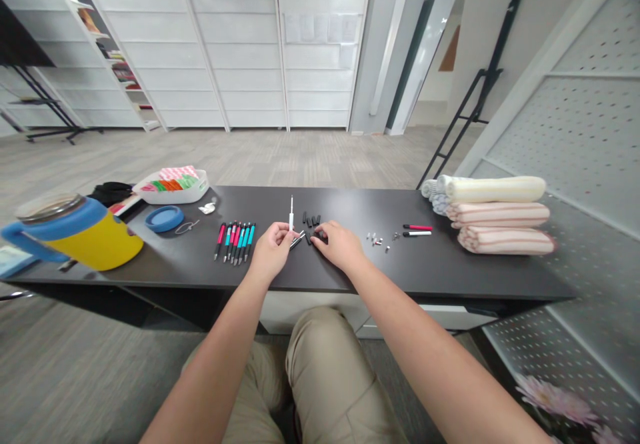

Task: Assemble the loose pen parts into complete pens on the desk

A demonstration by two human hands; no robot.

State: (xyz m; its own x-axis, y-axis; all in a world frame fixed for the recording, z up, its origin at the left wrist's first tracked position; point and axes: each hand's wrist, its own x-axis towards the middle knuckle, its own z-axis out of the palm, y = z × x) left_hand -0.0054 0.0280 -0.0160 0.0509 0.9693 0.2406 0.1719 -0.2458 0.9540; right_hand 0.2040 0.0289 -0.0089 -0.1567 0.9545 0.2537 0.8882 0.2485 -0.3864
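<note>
Khaki trouser knees (325, 371) below the front edge of a dark tabletop (430, 271). Hands apart but close, mid-tabletop: left hand (271, 252) pinches an upright white pen barrel (291, 214); right hand (340, 245) lies over black pen parts (313, 225), grip hidden. Risk: a slip could roll those parts or the loose metal pen fittings (375, 239) toward the front edge, and the slim barrel could tip if pinched off-centre. Pink and teal pens (235, 241) lie in a row to the left.
</note>
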